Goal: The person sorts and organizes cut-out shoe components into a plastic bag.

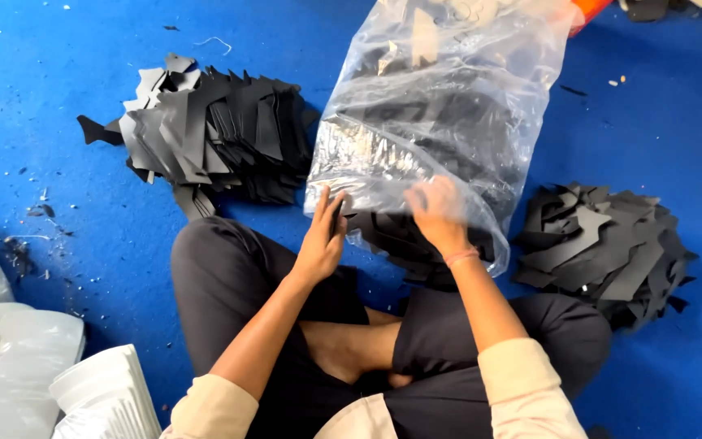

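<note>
both hands [322, 236] [436, 213] at clear bag [448, 89] (black cutouts [400, 232] inside)

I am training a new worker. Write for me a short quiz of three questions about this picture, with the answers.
1. True or false: the clear plastic bag holds black cut pieces.
2. How many loose piles of black pieces lie on the blue floor beside the bag?
3. Which hand wears a pink band at the wrist: A) left, B) right?

Key
1. True.
2. Two: the left pile and the right pile.
3. B, the right hand; the left hand has none.
</note>
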